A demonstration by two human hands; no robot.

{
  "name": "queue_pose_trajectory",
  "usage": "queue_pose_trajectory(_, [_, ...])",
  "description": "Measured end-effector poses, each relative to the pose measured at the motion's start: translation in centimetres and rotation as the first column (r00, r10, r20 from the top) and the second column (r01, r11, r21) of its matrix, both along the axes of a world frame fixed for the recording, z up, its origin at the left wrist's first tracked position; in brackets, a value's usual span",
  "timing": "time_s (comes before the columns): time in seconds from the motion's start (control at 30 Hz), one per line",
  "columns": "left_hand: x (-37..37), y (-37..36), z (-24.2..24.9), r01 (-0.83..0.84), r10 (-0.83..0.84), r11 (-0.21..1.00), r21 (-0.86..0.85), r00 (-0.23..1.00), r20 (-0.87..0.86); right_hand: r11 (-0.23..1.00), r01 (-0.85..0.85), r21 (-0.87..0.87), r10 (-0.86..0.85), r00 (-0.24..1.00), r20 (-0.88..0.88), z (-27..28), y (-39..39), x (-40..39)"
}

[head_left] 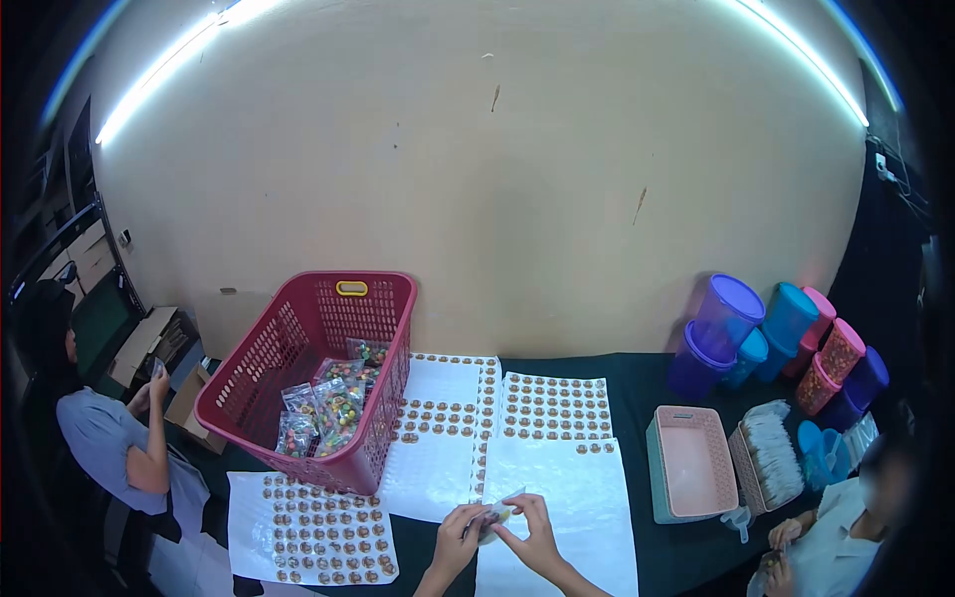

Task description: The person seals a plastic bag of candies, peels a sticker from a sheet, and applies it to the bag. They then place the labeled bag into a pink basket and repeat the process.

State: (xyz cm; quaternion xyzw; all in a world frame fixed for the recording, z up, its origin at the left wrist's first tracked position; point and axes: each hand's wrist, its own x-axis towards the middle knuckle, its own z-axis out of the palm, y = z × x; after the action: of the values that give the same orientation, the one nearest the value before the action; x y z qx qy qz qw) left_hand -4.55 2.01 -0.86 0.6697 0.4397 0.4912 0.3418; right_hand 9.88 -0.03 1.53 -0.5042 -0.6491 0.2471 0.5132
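Both my hands hold a small clear plastic bag (494, 519) above the front edge of a white sticker sheet (557, 497). My left hand (458, 542) has its fingers closed on the bag's left side. From the right, my right hand (534, 535) pinches the bag near its top edge. Something dark and yellowish shows inside, too small to name. Only a few round brown stickers remain at the top right of the sheet below. Behind it lies another sheet (555, 406) with rows of the same stickers.
A maroon laundry basket (383, 438) with several filled bags stands left, beside another sticker sheet (333, 532). On the right are a pink basket (693, 463), a basket of white packets (771, 463) and stacked lidded tubs (731, 308). One person sits at each side.
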Motion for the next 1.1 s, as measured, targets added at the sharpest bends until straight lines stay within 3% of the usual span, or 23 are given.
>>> queue_pose_trajectory(0.07, [-0.3,0.3,0.3,0.030,-0.030,1.000,0.007,1.000,-0.009,0.999,0.047,0.009,-0.047,0.997,0.062,-0.3,0.2,0.3])
queue_pose_trajectory(0.13, [-0.4,0.4,0.3,0.064,-0.064,0.998,0.012,0.998,-0.017,0.980,0.165,0.109,-0.192,0.924,0.332,1.4,0.1,0.5])
queue_pose_trajectory(0.2, [-0.3,0.5,0.2,0.104,-0.098,0.990,0.097,0.993,-0.066,0.981,0.137,0.138,-0.179,0.911,0.372,0.1,0.5,1.1])
queue_pose_trajectory(0.27, [0.0,0.4,0.7,0.108,-0.101,0.989,0.102,0.992,-0.076,0.997,0.051,0.051,-0.069,0.881,0.469,-0.7,0.6,1.3])
queue_pose_trajectory(0.33, [0.0,0.5,0.6,0.108,-0.099,0.988,0.109,0.992,-0.084,0.996,0.058,0.061,-0.079,0.899,0.430,-0.7,0.5,1.0])
queue_pose_trajectory(0.43, [-0.5,0.9,0.0,0.004,0.040,0.982,0.188,0.972,-0.230,1.000,0.007,0.010,-0.010,0.926,0.376,-1.1,0.4,0.8])
queue_pose_trajectory(0.53, [-1.0,1.2,0.1,-0.050,0.109,0.974,0.220,0.958,-0.266,1.000,-0.020,0.005,0.017,0.937,0.349,-0.9,0.3,0.3])
queue_pose_trajectory(0.73, [-2.2,2.4,0.7,-0.188,0.242,0.943,0.274,0.954,-0.178,0.998,-0.067,-0.016,0.069,0.944,0.323,-0.1,0.5,-0.1])
queue_pose_trajectory(0.87, [-2.5,2.4,1.1,-0.268,0.292,0.944,0.191,0.950,-0.110,0.994,-0.107,-0.027,0.111,0.958,0.266,0.4,0.5,-0.1])
queue_pose_trajectory(0.93, [-2.4,2.1,1.1,-0.220,0.221,0.972,-0.082,0.975,0.009,0.979,-0.180,-0.101,0.182,0.983,0.019,0.3,0.7,0.2])
queue_pose_trajectory(0.97, [-2.5,2.1,0.4,-0.219,0.220,0.972,-0.084,0.975,0.007,0.979,-0.179,-0.103,0.181,0.983,0.017,0.0,1.0,0.4])
queue_pose_trajectory(1.03, [-2.6,2.1,-0.6,0.071,0.003,0.961,-0.267,0.963,0.268,0.982,-0.165,-0.090,0.154,0.981,-0.116,-0.5,1.4,1.1])
queue_pose_trajectory(1.1, [-2.0,1.0,-0.2,0.171,-0.069,0.931,-0.324,0.950,0.303,0.973,-0.175,-0.151,0.150,0.975,-0.162,-0.2,1.5,2.1])
